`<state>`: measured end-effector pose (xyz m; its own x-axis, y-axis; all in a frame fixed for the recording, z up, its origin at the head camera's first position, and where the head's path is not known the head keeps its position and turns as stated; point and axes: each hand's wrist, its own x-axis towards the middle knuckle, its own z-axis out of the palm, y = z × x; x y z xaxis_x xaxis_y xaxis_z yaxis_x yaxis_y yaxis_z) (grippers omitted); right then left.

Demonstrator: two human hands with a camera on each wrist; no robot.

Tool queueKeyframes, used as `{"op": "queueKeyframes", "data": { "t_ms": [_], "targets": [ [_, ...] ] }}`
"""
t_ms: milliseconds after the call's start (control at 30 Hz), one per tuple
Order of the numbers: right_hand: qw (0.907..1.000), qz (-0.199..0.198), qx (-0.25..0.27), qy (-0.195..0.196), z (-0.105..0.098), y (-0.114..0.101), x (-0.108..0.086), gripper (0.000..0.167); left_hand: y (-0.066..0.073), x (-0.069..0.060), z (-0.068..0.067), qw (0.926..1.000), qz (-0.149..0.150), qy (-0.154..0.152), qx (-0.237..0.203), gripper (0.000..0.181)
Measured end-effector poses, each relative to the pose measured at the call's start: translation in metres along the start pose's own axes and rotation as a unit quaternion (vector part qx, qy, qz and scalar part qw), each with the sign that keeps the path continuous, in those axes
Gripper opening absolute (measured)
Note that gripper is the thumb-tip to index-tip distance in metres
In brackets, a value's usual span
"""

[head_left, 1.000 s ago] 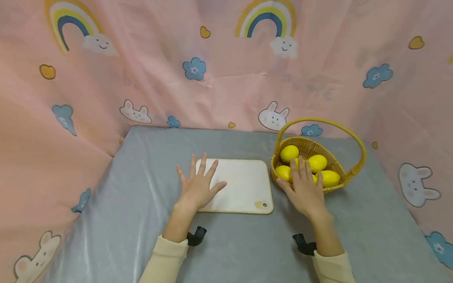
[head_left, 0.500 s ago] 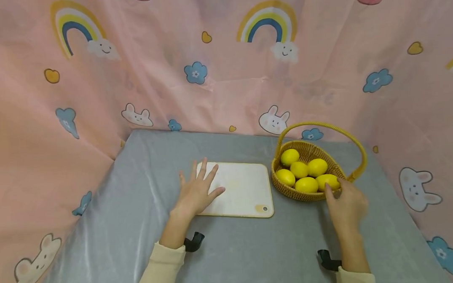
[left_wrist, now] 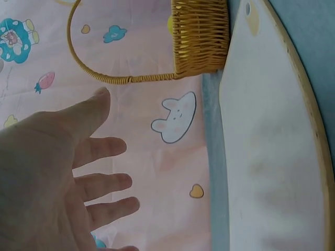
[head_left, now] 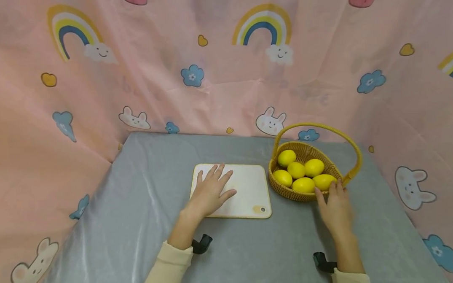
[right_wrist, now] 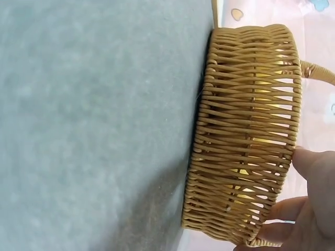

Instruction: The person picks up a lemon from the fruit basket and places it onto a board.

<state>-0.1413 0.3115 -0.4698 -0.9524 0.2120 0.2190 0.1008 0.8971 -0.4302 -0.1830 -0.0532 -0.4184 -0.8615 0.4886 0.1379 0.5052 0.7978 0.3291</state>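
A woven yellow basket (head_left: 289, 192) with a tall arched handle stands on the right side of the table, several yellow lemons (head_left: 303, 185) inside. My right hand (head_left: 336, 212) is at its near right rim. The thumb tip meets the rim in the right wrist view, and the other fingers lie loosely along the basket's end, partly hidden behind the weave. Left of the basket lies a white cutting board (head_left: 247, 191) with a hole in one corner. Over its left part, my left hand (head_left: 210, 195) spreads its fingers, holding nothing; the left wrist view shows it raised off the board.
A grey cover (head_left: 155, 170) spreads over the table. Pink printed curtains (head_left: 228, 90) hang around the back and sides, close behind the basket handle. Black wrist mounts (head_left: 202, 244) sit on both forearms.
My right hand went from over the lemons to the basket's right end, curled there, then loosened its fingers along the rim. My left hand shifted right over the board. The lemons stayed in place.
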Motion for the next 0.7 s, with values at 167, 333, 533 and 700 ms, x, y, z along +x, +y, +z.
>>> {"op": "queueKeyframes", "data": {
  "t_ms": [167, 333, 533, 700],
  "targets": [
    [0.9995, -0.009, 0.018, -0.024, 0.003, 0.004, -0.002, 0.075, 0.01, 0.011, 0.007, 0.9992, 0.041, 0.002, -0.002, 0.057],
    [0.9984, -0.007, 0.021, -0.053, 0.004, 0.006, -0.005, 0.077, 0.024, 0.028, 0.018, 0.9972, 0.074, 0.001, 0.013, 0.054],
    [0.997, 0.002, 0.008, -0.076, 0.004, 0.004, -0.007, 0.082, 0.047, 0.059, 0.035, 0.9928, 0.11, 0.017, 0.044, 0.049],
    [0.9969, 0.012, 0.008, -0.077, 0.003, 0.004, -0.007, 0.081, 0.068, 0.087, 0.05, 0.9891, 0.143, 0.02, 0.029, 0.043]
  ]
}}
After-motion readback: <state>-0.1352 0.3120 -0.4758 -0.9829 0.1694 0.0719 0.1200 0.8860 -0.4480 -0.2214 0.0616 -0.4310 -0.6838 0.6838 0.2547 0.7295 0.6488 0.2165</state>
